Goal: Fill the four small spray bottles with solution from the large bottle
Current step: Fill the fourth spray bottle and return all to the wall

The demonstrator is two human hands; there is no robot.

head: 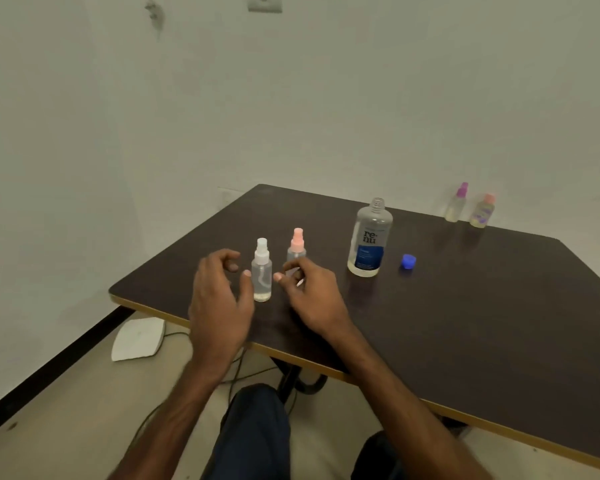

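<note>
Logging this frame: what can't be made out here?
Head view only.
The near pink-capped spray bottle: lower body hidden behind the right hand; fill level and any grip unclear.
The purple-capped bottle and far pink-capped bottle: too small and blurred to judge contents.
The large bottle: small label print unreadable.
The left hand: motion-blurred.

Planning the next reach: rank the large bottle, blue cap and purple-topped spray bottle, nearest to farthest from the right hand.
1. Large bottle, right of the right hand
2. Blue cap, farther right
3. Purple-topped spray bottle, far back edge

"re-nu" on the large bottle [370,239] label, smaller print below unreadable
</note>
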